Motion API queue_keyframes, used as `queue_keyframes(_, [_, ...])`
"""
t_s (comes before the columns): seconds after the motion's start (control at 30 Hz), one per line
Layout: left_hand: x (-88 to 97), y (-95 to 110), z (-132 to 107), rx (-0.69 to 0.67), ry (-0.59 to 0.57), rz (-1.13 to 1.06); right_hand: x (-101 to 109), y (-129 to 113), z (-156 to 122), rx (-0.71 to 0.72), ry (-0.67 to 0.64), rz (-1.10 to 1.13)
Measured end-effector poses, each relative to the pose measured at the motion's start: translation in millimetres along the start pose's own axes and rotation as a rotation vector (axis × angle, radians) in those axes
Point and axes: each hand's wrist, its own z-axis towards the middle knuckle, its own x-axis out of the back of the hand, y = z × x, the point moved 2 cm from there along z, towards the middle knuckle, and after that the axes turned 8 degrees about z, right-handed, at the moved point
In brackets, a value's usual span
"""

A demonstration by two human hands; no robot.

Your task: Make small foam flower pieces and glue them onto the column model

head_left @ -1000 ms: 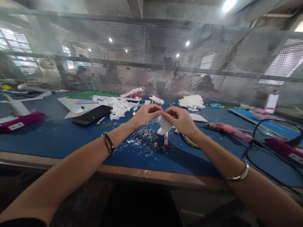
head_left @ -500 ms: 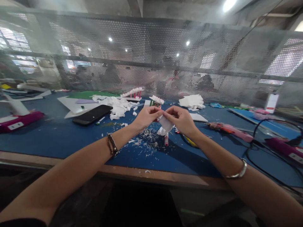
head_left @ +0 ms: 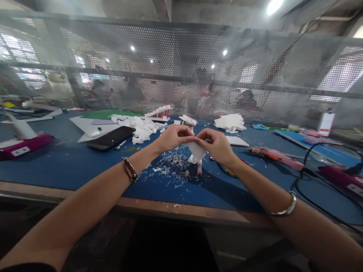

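Note:
Between my two hands hangs a thin white piece of tissue paper [head_left: 197,151], pinched along its top edge. My left hand [head_left: 178,136] is closed on it with thumb and forefinger; my right hand [head_left: 214,143] pinches it from the other side, the fingertips meeting. Just below, a red and white tube [head_left: 199,168], perhaps a marker, stands or lies on the blue table, its upper part hidden by the tissue. White and grey shreds [head_left: 178,166] are scattered under my left hand. Behind my hands stands a small model with a white top and green posts [head_left: 187,120].
A black phone [head_left: 111,138] and crumpled white tissue [head_left: 140,128] lie left. A folded tissue stack [head_left: 230,122] sits at the back. To the right are a pink-wrapped hand tool [head_left: 276,156] and its black cable [head_left: 296,185]. A perforated metal screen [head_left: 176,68] rises behind.
My left hand has shifted slightly left and up, its wrist with it. The tissue now hangs a little lower and more to the left. My right hand has barely moved.

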Motion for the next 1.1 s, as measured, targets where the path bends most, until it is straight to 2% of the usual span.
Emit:
queue_keyframes(0.17, [5.6, 2, -1, -0.018, -0.132, -0.003, -1, -2, 0, -0.068, -0.098, 0.069])
queue_keyframes(0.43, [11.1, 1, 0, -0.087, -0.226, 0.248, -2, 1, 0, -0.138, -0.148, 0.081])
queue_keyframes(0.57, [6.6, -3, 1, -0.069, -0.194, 0.136, 0, -2, 1, -0.121, -0.104, 0.108])
queue_keyframes(0.77, [2.9, 2, 2, 0.037, -0.071, -0.025, 2, -3, 0, 0.024, -0.044, 0.052])
queue_keyframes(1.1, [0.2, -4, 0, 0.157, -0.107, -0.263, 2, -6, -2, 0.161, -0.055, -0.016])
